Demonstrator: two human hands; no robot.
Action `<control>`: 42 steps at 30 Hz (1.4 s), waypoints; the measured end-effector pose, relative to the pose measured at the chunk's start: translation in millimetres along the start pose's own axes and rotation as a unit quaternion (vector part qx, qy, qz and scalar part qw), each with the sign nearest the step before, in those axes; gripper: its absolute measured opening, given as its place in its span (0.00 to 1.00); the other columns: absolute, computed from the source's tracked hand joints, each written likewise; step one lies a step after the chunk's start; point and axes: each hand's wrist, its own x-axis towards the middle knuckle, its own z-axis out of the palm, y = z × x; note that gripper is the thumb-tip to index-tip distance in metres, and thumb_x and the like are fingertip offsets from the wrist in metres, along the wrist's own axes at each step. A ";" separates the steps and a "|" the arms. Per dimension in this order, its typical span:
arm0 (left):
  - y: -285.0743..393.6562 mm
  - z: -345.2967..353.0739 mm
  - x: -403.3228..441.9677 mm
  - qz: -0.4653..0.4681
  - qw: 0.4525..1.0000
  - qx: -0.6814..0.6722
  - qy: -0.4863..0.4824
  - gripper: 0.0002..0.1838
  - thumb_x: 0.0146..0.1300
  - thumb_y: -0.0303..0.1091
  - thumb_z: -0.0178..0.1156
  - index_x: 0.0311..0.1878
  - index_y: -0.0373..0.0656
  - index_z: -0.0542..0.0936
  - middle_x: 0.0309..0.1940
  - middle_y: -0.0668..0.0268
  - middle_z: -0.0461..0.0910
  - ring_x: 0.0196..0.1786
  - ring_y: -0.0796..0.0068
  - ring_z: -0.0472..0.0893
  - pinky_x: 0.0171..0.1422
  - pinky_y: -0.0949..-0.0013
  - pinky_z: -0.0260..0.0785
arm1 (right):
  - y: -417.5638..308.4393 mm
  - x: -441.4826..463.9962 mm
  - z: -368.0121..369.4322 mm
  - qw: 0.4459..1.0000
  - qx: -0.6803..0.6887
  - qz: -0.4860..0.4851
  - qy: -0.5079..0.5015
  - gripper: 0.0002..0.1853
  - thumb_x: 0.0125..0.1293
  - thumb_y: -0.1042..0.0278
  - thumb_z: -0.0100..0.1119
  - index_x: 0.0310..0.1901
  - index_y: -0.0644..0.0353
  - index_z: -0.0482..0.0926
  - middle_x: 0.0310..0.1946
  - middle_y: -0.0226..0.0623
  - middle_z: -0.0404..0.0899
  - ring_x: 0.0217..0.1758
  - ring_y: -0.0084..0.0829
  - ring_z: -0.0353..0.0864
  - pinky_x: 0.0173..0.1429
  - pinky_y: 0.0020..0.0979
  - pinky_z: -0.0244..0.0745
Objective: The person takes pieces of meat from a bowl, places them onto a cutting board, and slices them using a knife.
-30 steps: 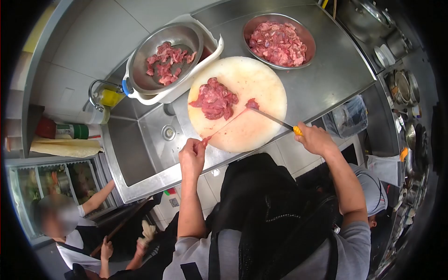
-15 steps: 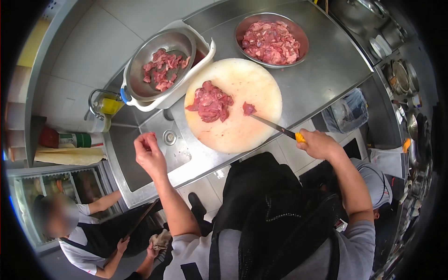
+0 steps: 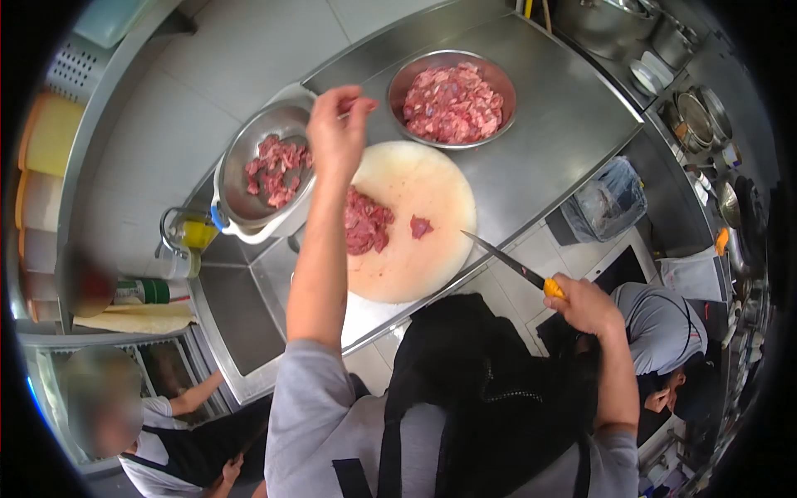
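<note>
My right hand grips a knife by its yellow handle; the blade points up and left, its tip just off the edge of the round cutting board. My left hand is raised between the two bowls, fingers pinched on a small red piece of meat. On the board sit a heap of raw meat, partly hidden by my left forearm, and one separate chunk of meat. A metal bowl at the back is full of cut meat. Another metal bowl at the left holds fewer pieces.
The left bowl rests on a white basin beside the sink. A lined bin stands at the counter's right. One person is at the lower left, and another bends at the right. Pans hang at the far right.
My left hand has moved from over the sink up between the bowls. The knife has come away from the chunk of meat, drawn right and down. The person at the right shows more.
</note>
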 end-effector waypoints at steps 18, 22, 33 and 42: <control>-75.9 -3.7 -204.4 -0.002 0.949 0.204 -0.242 0.12 0.66 0.25 0.61 0.51 0.41 0.85 0.61 0.50 0.79 0.61 0.44 0.80 0.65 0.48 0.77 | 1.2 35.0 4.6 0.985 0.151 -0.008 0.082 0.13 0.79 0.62 0.69 0.50 0.63 0.78 0.21 0.41 0.79 0.23 0.37 0.81 0.32 0.41 0.73; -85.5 -76.7 -138.5 0.060 0.979 0.194 -0.035 0.12 0.59 0.18 0.67 0.46 0.42 0.87 0.46 0.54 0.83 0.53 0.44 0.83 0.59 0.48 0.78 | -46.4 58.6 -15.6 0.984 0.128 -0.053 0.108 0.13 0.79 0.62 0.69 0.51 0.63 0.79 0.22 0.42 0.79 0.23 0.39 0.79 0.33 0.41 0.73; -332.1 -264.3 24.9 -0.111 0.866 0.441 -0.208 0.13 0.66 0.31 0.69 0.52 0.40 0.88 0.51 0.45 0.90 0.58 0.43 0.89 0.64 0.45 0.80 | -107.3 51.0 4.8 0.991 0.100 0.008 0.094 0.14 0.77 0.62 0.71 0.53 0.62 0.81 0.27 0.51 0.82 0.30 0.51 0.85 0.39 0.44 0.77; -266.1 -294.6 35.7 -0.262 0.933 0.161 -0.189 0.19 0.72 0.43 0.75 0.54 0.38 0.84 0.48 0.53 0.92 0.54 0.61 0.92 0.54 0.54 0.82 | -110.7 54.2 12.9 0.987 0.112 0.027 0.113 0.16 0.76 0.61 0.72 0.54 0.62 0.81 0.29 0.53 0.84 0.35 0.58 0.87 0.41 0.48 0.79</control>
